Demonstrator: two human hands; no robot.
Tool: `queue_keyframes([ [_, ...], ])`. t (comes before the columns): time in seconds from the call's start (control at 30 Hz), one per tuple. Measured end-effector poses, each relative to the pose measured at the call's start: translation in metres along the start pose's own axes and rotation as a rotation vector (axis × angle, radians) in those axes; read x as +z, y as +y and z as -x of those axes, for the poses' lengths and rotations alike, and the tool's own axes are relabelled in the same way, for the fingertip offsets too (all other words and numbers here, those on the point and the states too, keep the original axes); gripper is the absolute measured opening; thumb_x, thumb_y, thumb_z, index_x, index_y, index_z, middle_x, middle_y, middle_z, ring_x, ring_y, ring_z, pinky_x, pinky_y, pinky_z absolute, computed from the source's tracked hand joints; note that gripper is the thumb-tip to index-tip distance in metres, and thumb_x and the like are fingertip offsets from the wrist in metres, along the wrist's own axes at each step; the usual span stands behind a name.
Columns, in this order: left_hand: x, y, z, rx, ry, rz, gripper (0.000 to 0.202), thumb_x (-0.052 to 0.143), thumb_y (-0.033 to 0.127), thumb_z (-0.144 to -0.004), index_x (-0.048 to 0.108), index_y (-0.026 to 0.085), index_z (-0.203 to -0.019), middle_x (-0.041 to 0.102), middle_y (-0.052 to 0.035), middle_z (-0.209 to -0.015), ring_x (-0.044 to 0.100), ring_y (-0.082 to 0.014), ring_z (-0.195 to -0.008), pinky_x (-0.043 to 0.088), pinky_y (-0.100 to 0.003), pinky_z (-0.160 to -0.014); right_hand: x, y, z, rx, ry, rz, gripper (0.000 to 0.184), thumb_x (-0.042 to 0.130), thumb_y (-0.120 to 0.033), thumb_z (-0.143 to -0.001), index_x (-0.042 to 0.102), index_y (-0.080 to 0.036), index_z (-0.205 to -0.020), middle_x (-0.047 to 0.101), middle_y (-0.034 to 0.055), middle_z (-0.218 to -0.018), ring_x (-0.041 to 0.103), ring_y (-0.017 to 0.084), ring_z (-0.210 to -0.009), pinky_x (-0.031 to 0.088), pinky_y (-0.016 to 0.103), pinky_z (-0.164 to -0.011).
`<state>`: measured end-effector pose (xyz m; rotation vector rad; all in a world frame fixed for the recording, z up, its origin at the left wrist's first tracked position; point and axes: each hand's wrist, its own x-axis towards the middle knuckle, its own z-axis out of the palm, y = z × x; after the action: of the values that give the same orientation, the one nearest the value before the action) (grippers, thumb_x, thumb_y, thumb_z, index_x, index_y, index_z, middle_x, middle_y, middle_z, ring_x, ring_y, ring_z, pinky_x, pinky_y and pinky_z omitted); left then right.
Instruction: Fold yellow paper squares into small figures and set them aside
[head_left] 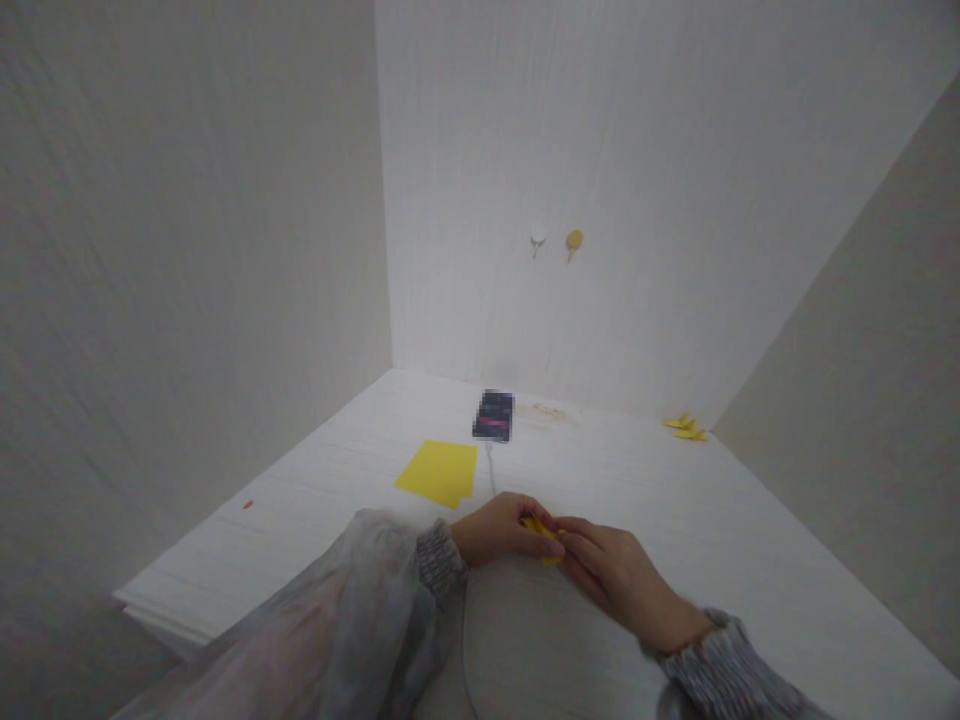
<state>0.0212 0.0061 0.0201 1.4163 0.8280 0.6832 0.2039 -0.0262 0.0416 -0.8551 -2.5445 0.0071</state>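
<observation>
Between my hands, above the white table, is a small folded piece of yellow paper [553, 559], mostly covered by fingers. My left hand [499, 530] is closed around it, thumb along its near side. My right hand [615, 570] meets it from the other side, its fingertips pinched together on the paper's edge. Beyond my left hand, square sheets of yellow paper [439, 472] lie flat on the table. The exact folds of the held piece cannot be made out.
A phone [493, 416] with a blurred screen lies near the back wall, its white cable [466, 640] running toward me. Folded yellow paper shapes [686, 430] rest in the back right corner. A small red piece [248, 505] lies left. Two hooks, one white [538, 239], one tan [574, 240], are on the wall.
</observation>
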Motion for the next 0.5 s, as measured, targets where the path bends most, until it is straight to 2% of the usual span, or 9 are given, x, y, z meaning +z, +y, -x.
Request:
queue_keyframes([
  [0.23,0.0,-0.006,-0.004,0.051,-0.019,0.14,0.046,0.072,0.027,-0.051,0.051,0.014,-0.089,0.057,-0.0013,-0.077,0.053,-0.0098,-0.066,0.04,-0.027,-0.066,0.008,0.003,0.002,0.079,0.047,-0.015,0.018,0.038,-0.014,-0.08,0.05,-0.016,-0.093,0.062,0.0081,-0.088,0.06,0.015,-0.076,0.048,0.027,-0.067],
  [0.4,0.0,-0.009,-0.006,0.042,-0.05,0.194,0.057,0.072,0.017,-0.048,0.042,0.016,-0.097,0.056,-0.0013,-0.079,0.054,-0.0117,-0.067,0.041,-0.028,-0.064,0.013,0.001,0.002,0.116,0.084,0.002,0.015,0.038,-0.014,-0.079,0.049,-0.015,-0.09,0.062,0.0079,-0.081,0.06,0.016,-0.068,0.047,0.026,-0.06],
  [0.5,-0.001,-0.012,-0.008,0.06,-0.055,0.183,0.056,0.07,0.015,-0.051,0.04,0.016,-0.099,0.056,-0.0016,-0.081,0.054,-0.012,-0.068,0.041,-0.027,-0.062,0.016,-0.002,-0.001,0.208,0.082,0.002,0.016,0.038,-0.014,-0.078,0.047,-0.016,-0.091,0.061,0.0057,-0.075,0.059,0.015,-0.062,0.046,0.025,-0.056],
])
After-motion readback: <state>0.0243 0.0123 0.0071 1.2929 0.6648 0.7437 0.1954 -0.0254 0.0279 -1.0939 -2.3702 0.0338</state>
